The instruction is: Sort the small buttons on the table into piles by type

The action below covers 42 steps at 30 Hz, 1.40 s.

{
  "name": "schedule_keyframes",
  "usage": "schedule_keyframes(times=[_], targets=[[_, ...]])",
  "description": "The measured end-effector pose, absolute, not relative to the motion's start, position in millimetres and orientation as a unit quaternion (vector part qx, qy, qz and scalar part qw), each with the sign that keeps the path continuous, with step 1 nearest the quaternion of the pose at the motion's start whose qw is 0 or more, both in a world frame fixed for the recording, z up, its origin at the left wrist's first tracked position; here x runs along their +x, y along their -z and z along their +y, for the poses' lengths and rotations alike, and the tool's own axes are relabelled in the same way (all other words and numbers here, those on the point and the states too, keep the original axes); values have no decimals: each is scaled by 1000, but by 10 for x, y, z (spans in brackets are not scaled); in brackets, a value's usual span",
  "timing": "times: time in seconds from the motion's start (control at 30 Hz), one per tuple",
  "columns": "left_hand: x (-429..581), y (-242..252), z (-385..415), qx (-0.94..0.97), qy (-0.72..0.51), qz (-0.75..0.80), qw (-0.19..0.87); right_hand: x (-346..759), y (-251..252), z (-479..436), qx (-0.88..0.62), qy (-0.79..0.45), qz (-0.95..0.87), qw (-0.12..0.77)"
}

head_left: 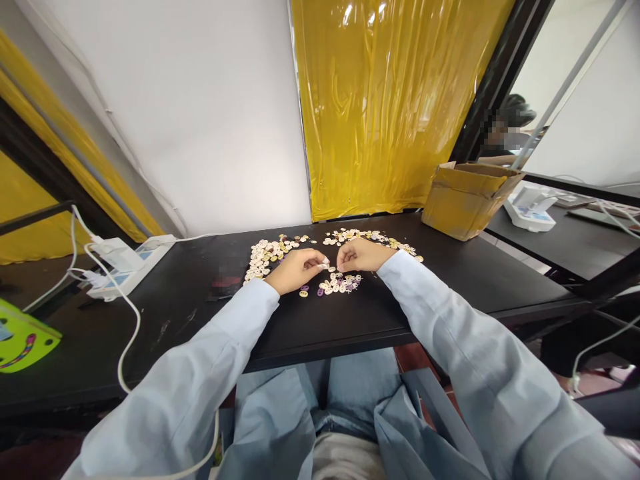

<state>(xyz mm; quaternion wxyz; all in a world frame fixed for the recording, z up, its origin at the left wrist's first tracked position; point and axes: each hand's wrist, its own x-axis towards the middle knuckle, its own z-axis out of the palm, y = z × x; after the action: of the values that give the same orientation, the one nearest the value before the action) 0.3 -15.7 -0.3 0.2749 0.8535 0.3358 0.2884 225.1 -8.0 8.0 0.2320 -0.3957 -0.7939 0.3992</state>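
My left hand (299, 269) is closed in a pinch above the middle of the black table (210, 327). Between its thumb and forefinger is a small cream button-like piece (325, 261). Just to the right, my right hand (365, 255) has its fingers curled together; whatever they may hold is too small to make out. Below and between the hands lies a small pile of cream and purple button-like pieces (341, 284). A larger heap of cream and yellowish pieces (258, 259) spreads beyond my left hand, and another scatter (350, 235) lies behind my right hand.
A worn cardboard box (463, 203) stands at the back right. On the left are a white power strip (137, 267) with plugs, a white cable (131, 347) and a bright green object (25, 337). Yellow sheeting (390, 113) hangs behind the table. Another person (507, 127) appears beyond the frame at right.
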Motion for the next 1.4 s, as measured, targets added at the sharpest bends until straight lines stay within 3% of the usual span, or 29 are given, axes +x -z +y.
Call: schedule_keyframes(times=[0.13, 0.4, 1.4], targets=[[34, 1, -155, 774, -331, 329, 429, 2152, -69, -97, -382, -417, -754, 333], [78, -56, -219, 658, -381, 371, 533, 1961, -1, -150, -396, -411, -701, 428], [90, -101, -285, 674, -394, 395, 484, 1916, 26, -173, -379, -418, -698, 441]])
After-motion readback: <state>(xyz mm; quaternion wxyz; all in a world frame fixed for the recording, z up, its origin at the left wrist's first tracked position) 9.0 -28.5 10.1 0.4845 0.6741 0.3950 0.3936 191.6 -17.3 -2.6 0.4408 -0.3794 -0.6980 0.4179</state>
